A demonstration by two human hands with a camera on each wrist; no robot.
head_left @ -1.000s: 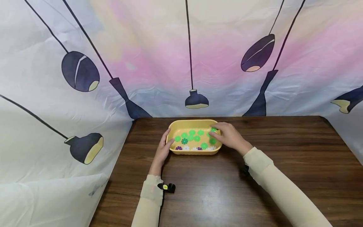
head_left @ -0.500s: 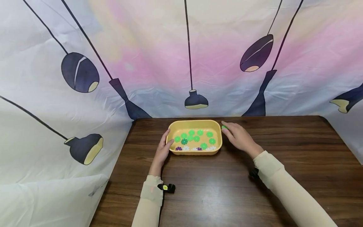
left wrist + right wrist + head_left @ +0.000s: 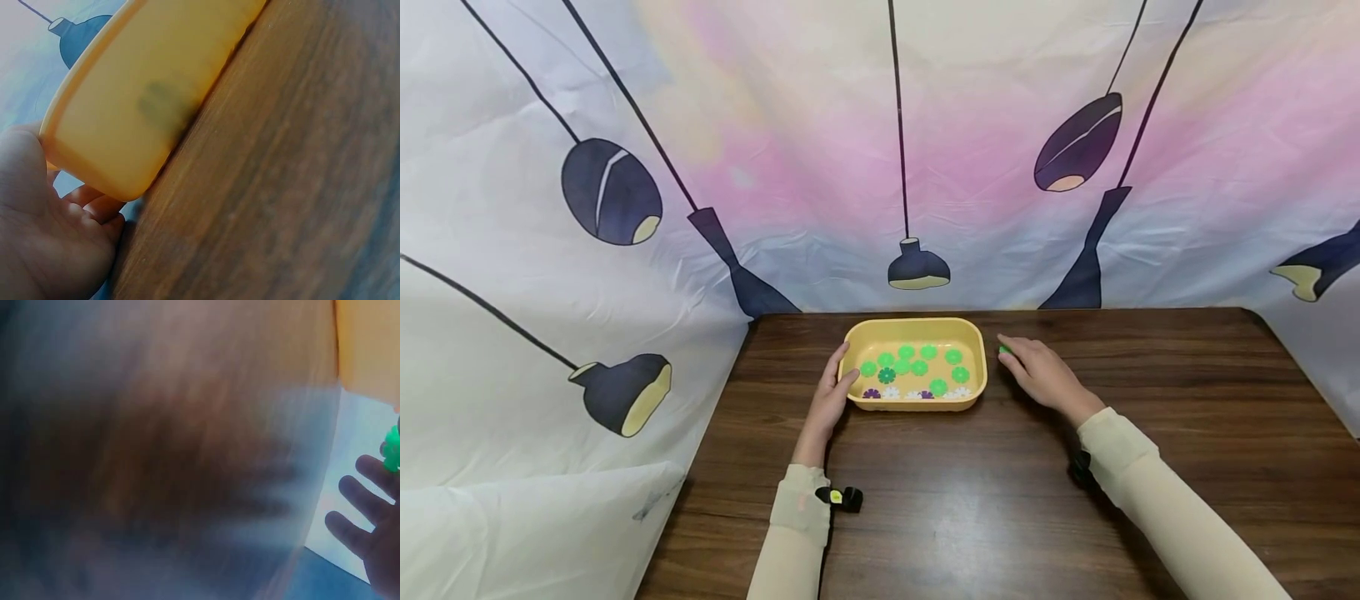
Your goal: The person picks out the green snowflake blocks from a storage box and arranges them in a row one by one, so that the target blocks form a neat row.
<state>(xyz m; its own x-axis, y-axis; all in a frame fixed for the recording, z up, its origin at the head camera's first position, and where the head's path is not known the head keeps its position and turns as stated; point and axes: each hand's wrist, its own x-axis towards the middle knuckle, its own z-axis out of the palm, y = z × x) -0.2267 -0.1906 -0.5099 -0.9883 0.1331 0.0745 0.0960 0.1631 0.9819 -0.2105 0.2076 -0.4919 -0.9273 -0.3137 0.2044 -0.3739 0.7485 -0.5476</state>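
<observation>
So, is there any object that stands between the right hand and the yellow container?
Nothing visible does: in the head view, only a strip of table shows between the right hand, which holds a green flower piece, and the yellow container.

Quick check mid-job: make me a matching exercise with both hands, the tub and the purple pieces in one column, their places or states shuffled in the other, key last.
1. left hand
2. right hand
3. yellow tub
4. purple pieces

A. pinching a green piece, apart from the tub
B. standing on the brown table
C. inside the tub, along its near side
D. holding the tub's left end

Pairs: 1-D; 2-A; 3-B; 4-C
</observation>
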